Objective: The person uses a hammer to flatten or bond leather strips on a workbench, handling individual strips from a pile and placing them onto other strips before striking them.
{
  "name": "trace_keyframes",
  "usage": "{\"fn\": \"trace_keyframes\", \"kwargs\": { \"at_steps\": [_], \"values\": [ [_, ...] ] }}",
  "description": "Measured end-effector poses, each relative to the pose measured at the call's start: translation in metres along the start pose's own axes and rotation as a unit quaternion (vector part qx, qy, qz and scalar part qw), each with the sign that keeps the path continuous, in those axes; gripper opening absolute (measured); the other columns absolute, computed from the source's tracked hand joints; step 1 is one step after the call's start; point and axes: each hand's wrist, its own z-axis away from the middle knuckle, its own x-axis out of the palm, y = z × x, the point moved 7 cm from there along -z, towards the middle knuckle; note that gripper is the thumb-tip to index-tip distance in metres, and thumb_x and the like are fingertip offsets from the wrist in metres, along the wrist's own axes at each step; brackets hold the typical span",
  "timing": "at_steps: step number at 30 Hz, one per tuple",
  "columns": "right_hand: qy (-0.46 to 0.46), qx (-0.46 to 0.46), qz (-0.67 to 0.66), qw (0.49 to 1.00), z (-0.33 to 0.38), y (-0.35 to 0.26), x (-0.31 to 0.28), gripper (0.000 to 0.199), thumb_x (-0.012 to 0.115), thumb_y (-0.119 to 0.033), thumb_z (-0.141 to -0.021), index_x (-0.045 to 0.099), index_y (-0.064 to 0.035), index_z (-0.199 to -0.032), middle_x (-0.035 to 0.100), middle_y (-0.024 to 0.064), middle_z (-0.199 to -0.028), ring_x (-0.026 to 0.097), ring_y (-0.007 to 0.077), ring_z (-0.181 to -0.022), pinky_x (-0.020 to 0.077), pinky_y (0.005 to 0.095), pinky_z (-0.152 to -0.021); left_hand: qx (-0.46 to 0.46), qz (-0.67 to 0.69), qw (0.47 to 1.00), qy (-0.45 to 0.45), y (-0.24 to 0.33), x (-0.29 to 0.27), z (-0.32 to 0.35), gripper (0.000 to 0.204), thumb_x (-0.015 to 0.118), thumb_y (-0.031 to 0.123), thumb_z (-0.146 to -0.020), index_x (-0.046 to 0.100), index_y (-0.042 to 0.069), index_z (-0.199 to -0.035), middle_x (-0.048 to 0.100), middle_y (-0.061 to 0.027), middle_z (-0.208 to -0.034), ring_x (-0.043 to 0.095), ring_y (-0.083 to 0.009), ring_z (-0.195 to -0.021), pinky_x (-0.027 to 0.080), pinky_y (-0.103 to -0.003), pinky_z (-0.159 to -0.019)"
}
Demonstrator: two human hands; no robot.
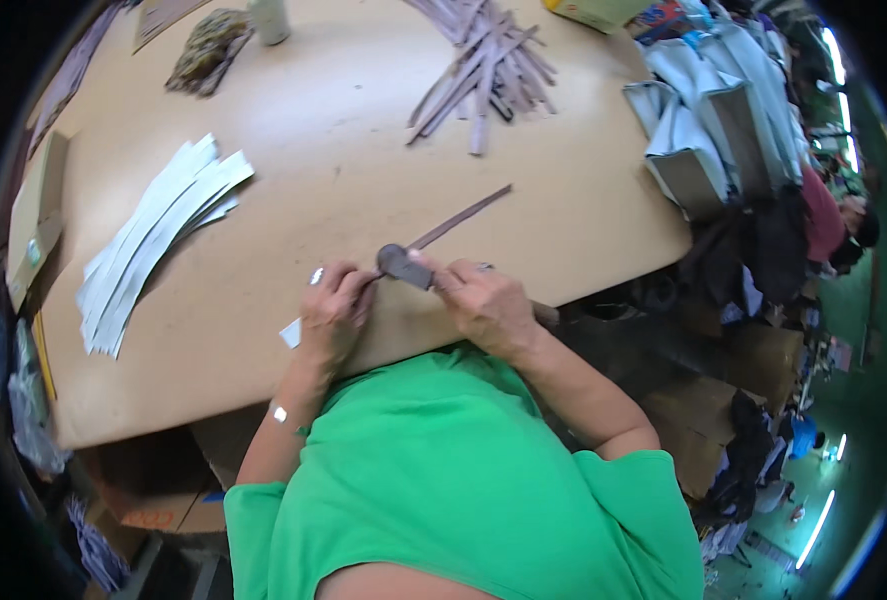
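Dark hammer, rounded face, blocky head, held in front of me, narrow brown strip, nearly straight, slanting away from me rightward, partly hidden by the hammer.

Left grip at brown strip, right grip on dark tool

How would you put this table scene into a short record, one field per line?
Left hand: seems to pinch the near end of a brown strip
Right hand: grips a dark object with a rounded end, over the strip
Table, left: fanned white strips
Table, far side: loose brown pile of strips, mottled bundle, pale container
Table, right edge: pale blue-grey pieces, heaped
Unclear: what the dark object is
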Motion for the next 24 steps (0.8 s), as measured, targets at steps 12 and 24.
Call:
{"fn": "trace_keyframes", "kwargs": {
  "at_steps": [12,24],
  "values": [
    [-0.002,0.111,-0.097,0.989,-0.004,0.020,-0.010,0.025,0.062,-0.005,-0.078,0.059,-0.0066,-0.103,0.057,0.0109,-0.077,0.058,0.0293,-0.063,0.0465,0.0384,-0.053,0.037,-0.004,0.999,-0.006,-0.003,-0.001,-0.007,0.011,0.069,0.006,-0.074,0.062,0.007,-0.083,0.058,-0.0070,-0.084,0.058,-0.0252,-0.071,0.046,-0.036,-0.059],
    [0.029,0.025,-0.062,0.997,-0.006,-0.008,-0.011,0.053,0.064,-0.006,-0.076,0.055,-0.0171,-0.126,0.050,0.0044,-0.067,0.053,0.0227,-0.052,0.0452,0.0344,-0.047,0.046,-0.023,0.999,-0.005,-0.004,-0.002,0.000,0.012,0.070,0.008,-0.074,0.062,0.007,-0.083,0.057,-0.0054,-0.084,0.056,-0.0236,-0.073,0.046,-0.034,-0.061]
  ]
}}
